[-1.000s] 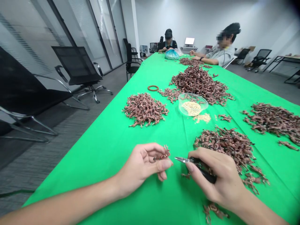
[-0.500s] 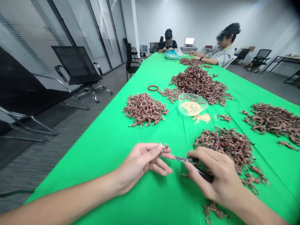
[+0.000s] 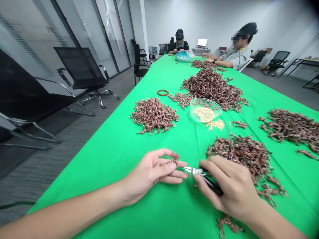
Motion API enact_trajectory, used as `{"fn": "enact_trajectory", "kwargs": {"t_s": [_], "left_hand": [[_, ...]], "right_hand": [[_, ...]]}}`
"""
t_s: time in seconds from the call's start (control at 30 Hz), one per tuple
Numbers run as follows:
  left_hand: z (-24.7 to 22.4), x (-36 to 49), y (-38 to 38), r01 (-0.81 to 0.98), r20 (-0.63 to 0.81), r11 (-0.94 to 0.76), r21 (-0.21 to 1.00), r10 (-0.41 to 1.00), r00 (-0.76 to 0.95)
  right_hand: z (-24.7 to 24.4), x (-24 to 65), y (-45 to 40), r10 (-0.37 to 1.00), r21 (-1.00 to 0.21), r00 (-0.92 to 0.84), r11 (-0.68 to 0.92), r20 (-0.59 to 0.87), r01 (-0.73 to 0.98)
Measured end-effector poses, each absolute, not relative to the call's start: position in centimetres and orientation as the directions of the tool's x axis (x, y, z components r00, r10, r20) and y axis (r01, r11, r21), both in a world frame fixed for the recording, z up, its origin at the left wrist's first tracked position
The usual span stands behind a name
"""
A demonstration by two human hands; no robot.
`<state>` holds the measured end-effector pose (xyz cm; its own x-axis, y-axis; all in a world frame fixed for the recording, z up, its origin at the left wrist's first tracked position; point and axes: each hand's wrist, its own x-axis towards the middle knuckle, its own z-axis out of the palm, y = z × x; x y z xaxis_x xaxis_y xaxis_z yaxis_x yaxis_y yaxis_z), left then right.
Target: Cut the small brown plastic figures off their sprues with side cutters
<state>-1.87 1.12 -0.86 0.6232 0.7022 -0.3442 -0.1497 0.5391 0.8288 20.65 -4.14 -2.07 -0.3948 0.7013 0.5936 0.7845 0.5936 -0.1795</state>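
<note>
Between the thumb and fingers of my left hand [image 3: 159, 167] is a small brown figurine [image 3: 175, 157], its exact shape partly hidden by the fingers. My right hand [image 3: 229, 186] grips black-handled pliers [image 3: 196, 171], whose pointed metal jaws reach toward my left fingertips, just below the figurine. Beyond my right hand lies a heap of similar brown figurines [image 3: 239, 156]. Another heap of figurines [image 3: 154, 114] sits past my left hand. A loose figurine [image 3: 229, 224] rests under my right wrist, near the table's front.
A clear plastic bowl [image 3: 205, 111] holds small pale bits, with more pale bits [image 3: 215, 124] spilled beside it. Larger figurine piles [image 3: 214, 88] spread behind and at right [image 3: 291, 126]. A brown ring [image 3: 162, 92] lies on the green cloth [image 3: 119, 146]. Two people sit farther along the table.
My left fingers have shifted and turned the figurine more upright. The pliers' jaws have turned slightly, showing more of their pivot, and stay close to my left fingertips.
</note>
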Motion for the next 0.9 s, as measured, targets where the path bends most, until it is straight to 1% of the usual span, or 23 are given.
{"fn": "enact_trajectory", "kwargs": {"t_s": [0.1,0.3,0.5,0.9], "left_hand": [[-1.12,-1.81,0.98,-0.104,-0.324,0.506,0.856,0.682,0.655],[-1.28,-1.73,0.79,-0.058,-0.318,0.480,0.875,0.662,0.679],[-1.25,-1.72,0.81,-0.053,-0.323,0.480,0.876,0.664,0.674],[-1.29,-1.84,0.84,-0.079,-0.310,0.494,0.866,0.653,0.691]], "right_hand": [[-2.23,20.34,-4.23,0.662,-0.075,-0.422,0.585,0.619,0.808],[-2.24,20.12,-4.33,0.619,0.010,-0.416,0.550,0.666,0.835],[-2.41,20.05,-4.42,0.585,0.100,-0.463,0.545,0.665,0.832],[-2.43,19.95,-4.66,0.549,0.158,-0.483,0.534,0.682,0.830]]}}
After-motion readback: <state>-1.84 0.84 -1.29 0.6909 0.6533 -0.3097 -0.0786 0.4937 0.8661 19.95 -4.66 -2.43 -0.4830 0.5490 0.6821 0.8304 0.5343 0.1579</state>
